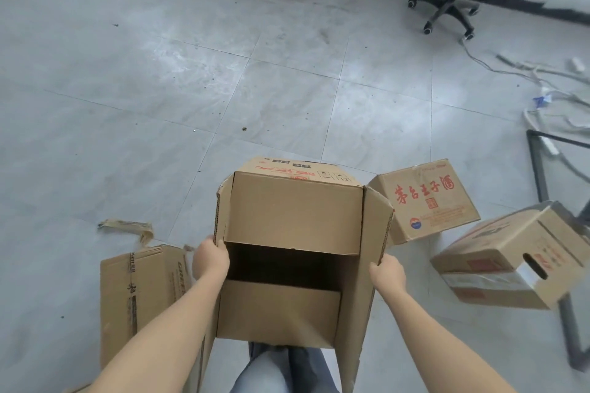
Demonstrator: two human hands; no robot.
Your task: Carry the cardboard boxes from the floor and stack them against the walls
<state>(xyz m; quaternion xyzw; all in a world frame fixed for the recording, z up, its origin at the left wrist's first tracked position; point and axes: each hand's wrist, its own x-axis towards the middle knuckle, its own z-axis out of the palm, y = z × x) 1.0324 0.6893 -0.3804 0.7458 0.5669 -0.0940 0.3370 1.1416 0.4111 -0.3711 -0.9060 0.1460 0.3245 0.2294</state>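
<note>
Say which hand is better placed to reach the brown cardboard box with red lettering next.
Likely right: the right hand grips the open brown cardboard box's flap nearest the red-lettered box; the left hand grips the opposite side.

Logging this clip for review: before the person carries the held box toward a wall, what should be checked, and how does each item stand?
1. Left hand gripping the open box at its left edge: ok.
2. Right hand gripping its right flap: ok.
3. Top flaps shut: not ok, gaping.
4. Box contents: cannot tell, inside is dark.
5. Trip hazards: not ok, cables at right, tape scrap at left.
</note>
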